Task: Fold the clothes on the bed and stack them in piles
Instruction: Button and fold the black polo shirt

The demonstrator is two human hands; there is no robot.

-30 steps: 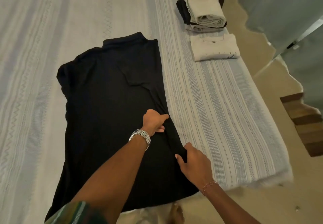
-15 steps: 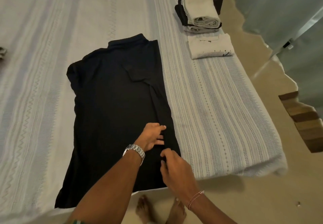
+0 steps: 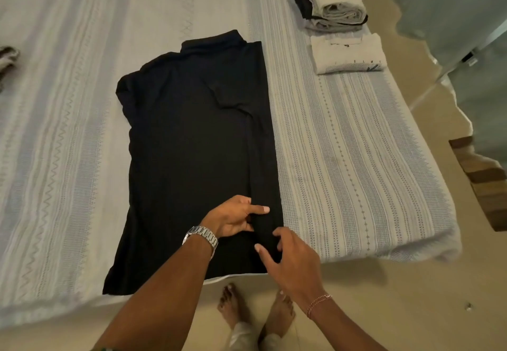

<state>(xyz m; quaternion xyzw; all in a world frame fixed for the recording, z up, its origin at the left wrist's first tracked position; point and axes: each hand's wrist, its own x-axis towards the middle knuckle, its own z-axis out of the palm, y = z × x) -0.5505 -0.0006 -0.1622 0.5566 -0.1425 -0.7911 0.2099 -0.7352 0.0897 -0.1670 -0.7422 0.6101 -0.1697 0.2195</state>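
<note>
A black collared shirt (image 3: 192, 145) lies flat on the striped bed (image 3: 343, 158), collar away from me, with its right side folded inward into a long straight edge. My left hand (image 3: 233, 217), with a watch on the wrist, pinches the inner edge of that folded strip near the hem, forefinger stretched across it. My right hand (image 3: 293, 260) hovers over the strip's lower end with fingers loosely spread, the fingertips touching the cloth. At the bed's far right corner sit a pile of folded clothes (image 3: 334, 2) and a folded white shirt (image 3: 348, 54).
The bed's near edge runs just under the shirt's hem, with my bare feet (image 3: 255, 309) on the beige floor below. A crumpled grey garment (image 3: 6, 60) shows at the far left edge. A wooden piece of furniture (image 3: 482, 180) stands to the right of the bed.
Both hands slid down the folded right strip toward the hem. My right hand let go of the fabric edge and now has its fingers spread. The strip lies straighter.
</note>
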